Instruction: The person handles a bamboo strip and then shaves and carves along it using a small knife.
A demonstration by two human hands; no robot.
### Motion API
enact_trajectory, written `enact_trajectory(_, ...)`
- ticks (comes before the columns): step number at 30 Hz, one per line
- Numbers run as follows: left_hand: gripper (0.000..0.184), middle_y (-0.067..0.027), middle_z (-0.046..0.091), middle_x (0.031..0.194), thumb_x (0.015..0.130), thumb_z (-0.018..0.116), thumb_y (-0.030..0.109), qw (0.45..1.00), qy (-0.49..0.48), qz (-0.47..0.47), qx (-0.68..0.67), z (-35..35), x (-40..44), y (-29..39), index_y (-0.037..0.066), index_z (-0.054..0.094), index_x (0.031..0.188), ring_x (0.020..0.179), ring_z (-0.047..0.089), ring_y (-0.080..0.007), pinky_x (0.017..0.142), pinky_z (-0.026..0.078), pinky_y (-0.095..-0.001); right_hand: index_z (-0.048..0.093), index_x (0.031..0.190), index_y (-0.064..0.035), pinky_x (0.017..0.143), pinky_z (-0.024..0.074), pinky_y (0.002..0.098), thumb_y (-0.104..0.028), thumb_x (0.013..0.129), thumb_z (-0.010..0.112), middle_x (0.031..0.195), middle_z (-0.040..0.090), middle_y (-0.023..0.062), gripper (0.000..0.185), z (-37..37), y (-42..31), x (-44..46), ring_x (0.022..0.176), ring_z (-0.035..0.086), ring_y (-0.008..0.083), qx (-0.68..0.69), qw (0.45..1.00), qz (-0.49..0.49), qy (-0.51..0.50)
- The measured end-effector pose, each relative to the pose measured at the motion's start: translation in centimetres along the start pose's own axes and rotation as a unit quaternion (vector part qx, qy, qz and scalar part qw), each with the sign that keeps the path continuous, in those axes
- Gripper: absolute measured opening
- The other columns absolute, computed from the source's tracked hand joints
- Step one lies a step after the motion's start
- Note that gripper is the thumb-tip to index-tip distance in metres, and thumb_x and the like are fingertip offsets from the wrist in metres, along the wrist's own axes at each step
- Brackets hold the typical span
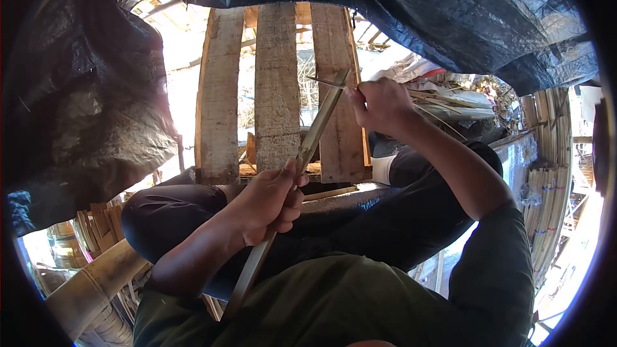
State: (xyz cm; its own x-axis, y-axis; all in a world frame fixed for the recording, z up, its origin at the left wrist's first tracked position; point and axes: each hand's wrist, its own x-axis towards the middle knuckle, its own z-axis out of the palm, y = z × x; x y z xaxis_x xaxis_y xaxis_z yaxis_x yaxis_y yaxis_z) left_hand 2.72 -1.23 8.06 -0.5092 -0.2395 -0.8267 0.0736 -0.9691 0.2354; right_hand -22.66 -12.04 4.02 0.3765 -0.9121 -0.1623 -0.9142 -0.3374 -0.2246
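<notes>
My left hand (273, 202) is wrapped round a long, narrow bamboo strip (313, 135), which slants from near my lap up to the right. My right hand (384, 104) is closed on a knife; its handle is hidden in the fist. The thin pointed blade (326, 82) sticks out to the left and crosses the strip close to its upper end. Whether the edge bites into the strip cannot be made out. Behind the strip's upper part stands a rack of wooden planks (276, 90).
Dark plastic sheeting (83, 109) hangs at the left and across the top. A thick bamboo pole (96, 279) lies at lower left. Bundled strips (549, 199) stand at the right, and loose strips (450, 103) lie beyond my right forearm. My bent legs (424, 212) frame the work.
</notes>
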Motion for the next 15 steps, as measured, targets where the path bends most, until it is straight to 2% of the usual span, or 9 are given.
enact_trajectory(2, 0.041, 0.0039, 0.034, 0.061, 0.107, 0.025, 0.047, 1.0, 0.005, 0.009, 0.006, 0.1, -0.1, 0.0, 0.013, 0.045, 0.094, 0.048, 0.026, -0.0078, 0.043, 0.023, -0.0254, 0.063, 0.072, -0.0066, 0.057, 0.053, 0.0454, -0.038, 0.1, 0.045, 0.057, 0.059, 0.0124, 0.045, -1.8, -2.3, -0.4, 0.052, 0.063, 0.0277, 0.047, 0.988, 0.071, -0.125)
enact_trajectory(3, 0.042, 0.0041, 0.034, 0.061, 0.107, 0.026, 0.048, 1.0, 0.009, 0.015, 0.012, 0.2, -0.1, -0.1, 0.013, 0.046, 0.095, 0.048, 0.026, -0.0076, 0.043, 0.023, -0.0253, 0.063, 0.072, -0.0066, 0.057, 0.053, 0.0454, -0.038, 0.1, 0.045, 0.057, 0.059, 0.0124, 0.045, -1.3, -3.0, -1.3, 0.052, 0.063, 0.0277, 0.046, 0.989, 0.069, -0.126)
enact_trajectory(5, 0.042, 0.0042, 0.034, 0.061, 0.106, 0.026, 0.048, 1.0, 0.009, 0.018, 0.012, 0.3, -0.2, 0.0, 0.013, 0.046, 0.095, 0.048, 0.026, -0.0075, 0.043, 0.023, -0.0252, 0.06, 0.067, -0.0101, 0.061, 0.0536, 0.0474, -0.044, 0.103, 0.034, 0.053, 0.055, 0.0058, 0.056, 0.0, -4.0, -3.3, 0.051, 0.06, 0.0219, 0.01, 0.994, -0.104, -0.039)
enact_trajectory(6, 0.042, 0.0043, 0.034, 0.061, 0.106, 0.026, 0.049, 1.0, 0.008, 0.017, 0.017, 0.3, -0.3, 0.0, 0.013, 0.046, 0.095, 0.048, 0.027, -0.0073, 0.043, 0.023, -0.0252, 0.06, 0.067, -0.0101, 0.061, 0.0536, 0.0474, -0.044, 0.103, 0.034, 0.053, 0.055, 0.0058, 0.056, -0.2, -3.7, -2.7, 0.051, 0.06, 0.0219, 0.012, 0.994, -0.103, -0.041)
enact_trajectory(8, 0.041, 0.0063, 0.03, 0.062, 0.106, 0.028, 0.05, 1.0, 0.015, 0.01, 0.012, 0.5, -0.4, -0.2, 0.015, 0.046, 0.094, 0.049, 0.024, -0.0055, 0.043, 0.02, -0.0236, 0.061, 0.069, -0.01, 0.065, 0.0537, 0.0484, -0.045, 0.102, 0.036, 0.055, 0.056, 0.0072, 0.055, -1.1, -2.1, -0.3, 0.052, 0.06, 0.0237, 0.027, 0.992, 0.061, -0.106)
enact_trajectory(9, 0.04, 0.0084, 0.027, 0.063, 0.105, 0.031, 0.052, 1.0, 0.021, 0.011, 0.007, 0.6, -0.4, -0.2, 0.017, 0.046, 0.094, 0.05, 0.021, -0.0036, 0.042, 0.017, -0.0219, 0.062, 0.07, -0.0093, 0.067, 0.0539, 0.0482, -0.046, 0.102, 0.036, 0.057, 0.057, 0.0088, 0.055, 0.6, 0.6, 0.5, 0.052, 0.06, 0.0246, -0.018, 0.999, 0.03, -0.022)
enact_trajectory(13, 0.04, 0.0084, 0.027, 0.063, 0.105, 0.03, 0.051, 1.0, 0.024, 0.011, 0.009, 0.5, -0.4, -0.1, 0.017, 0.047, 0.094, 0.05, 0.021, -0.0035, 0.042, 0.017, -0.0219, 0.062, 0.071, -0.0074, 0.064, 0.0543, 0.0467, -0.046, 0.102, 0.035, 0.059, 0.059, 0.0112, 0.057, -1.6, -1.7, 0.1, 0.052, 0.06, 0.0251, 0.033, 0.988, 0.062, -0.14)
enact_trajectory(14, 0.04, 0.0085, 0.027, 0.063, 0.105, 0.031, 0.051, 0.999, 0.027, 0.016, 0.012, 0.6, -0.5, -0.1, 0.017, 0.047, 0.094, 0.05, 0.021, -0.0032, 0.042, 0.017, -0.0216, 0.062, 0.071, -0.0074, 0.064, 0.0543, 0.0467, -0.046, 0.102, 0.035, 0.059, 0.059, 0.0112, 0.057, -1.1, -2.4, -1.0, 0.052, 0.06, 0.0251, 0.032, 0.988, 0.059, -0.14)
enact_trajectory(15, 0.04, 0.0087, 0.027, 0.063, 0.105, 0.031, 0.051, 0.999, 0.03, 0.02, 0.015, 0.7, -0.5, -0.1, 0.017, 0.047, 0.094, 0.05, 0.021, -0.003, 0.042, 0.017, -0.0214, 0.064, 0.071, -0.0058, 0.061, 0.0543, 0.0464, -0.044, 0.101, 0.041, 0.056, 0.058, 0.013, 0.053, -0.8, -3.2, -2.2, 0.053, 0.062, 0.0284, 0.018, 0.996, -0.029, -0.083)
